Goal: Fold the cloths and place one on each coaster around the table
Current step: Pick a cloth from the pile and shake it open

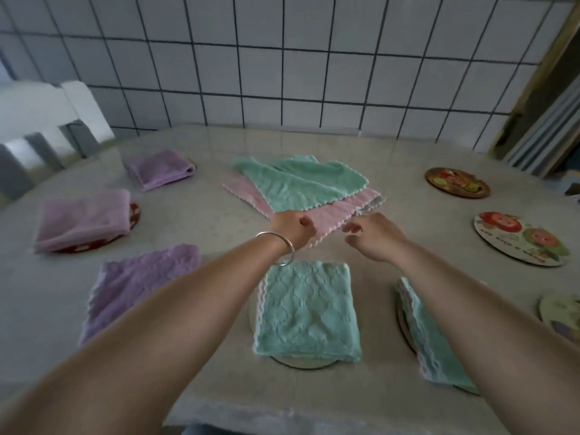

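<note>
**Both hands at the near edge of the pink cloth**

While both bare arms reach forward over the table (219,215), the left hand (293,229), a silver bangle (279,248) on its wrist, has its fingers curled at the near edge of the pink cloth (329,215); whether they actually pinch it cannot be told. Just right of those fingers, the right hand (373,235) hovers at the same edge with fingers loosely spread and bent, holding nothing.

Beyond the fingertips the pink cloth lies flat with an unfolded green cloth (298,182) spread on top. On the near side of the fingers, between the forearms, a folded green cloth (306,309) rests on a coaster (301,364); another folded green cloth (430,337) lies under the right forearm. Left of the fingers sit three folded purple cloths (84,218), the middle one on a red coaster (134,215). Right of the fingers, bare round coasters (519,241) show cartoon prints.

The table wears a pale, faintly patterned cover. Behind it rises a white tiled wall (282,73) with dark grout, a white chair (47,120) at left, a wooden frame (539,76) at right
</note>
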